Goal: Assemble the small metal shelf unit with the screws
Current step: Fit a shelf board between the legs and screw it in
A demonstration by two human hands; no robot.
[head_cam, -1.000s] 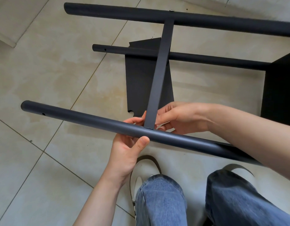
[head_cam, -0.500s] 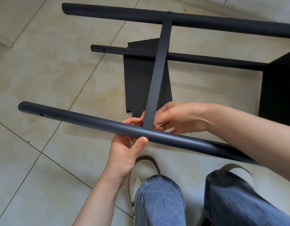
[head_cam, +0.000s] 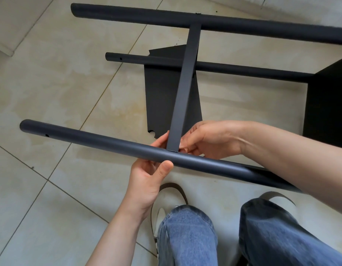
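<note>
Shelf tube [head_cam: 101,144] gripped by left hand [head_cam: 147,175]; right hand [head_cam: 208,139] pinches crossbar [head_cam: 182,89].

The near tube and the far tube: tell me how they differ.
The near tube is gripped by the left hand, while no hand touches the far tube. A screw head shows where the flat crossbar meets the far tube; none shows at the near tube. Both are dark round metal tubes.

We see matt black tubes [head_cam: 101,140], a black crossbar [head_cam: 183,89] and black panel [head_cam: 162,96] — over mottled beige tiles [head_cam: 51,83] — plus faded blue jeans [head_cam: 187,237].
</note>
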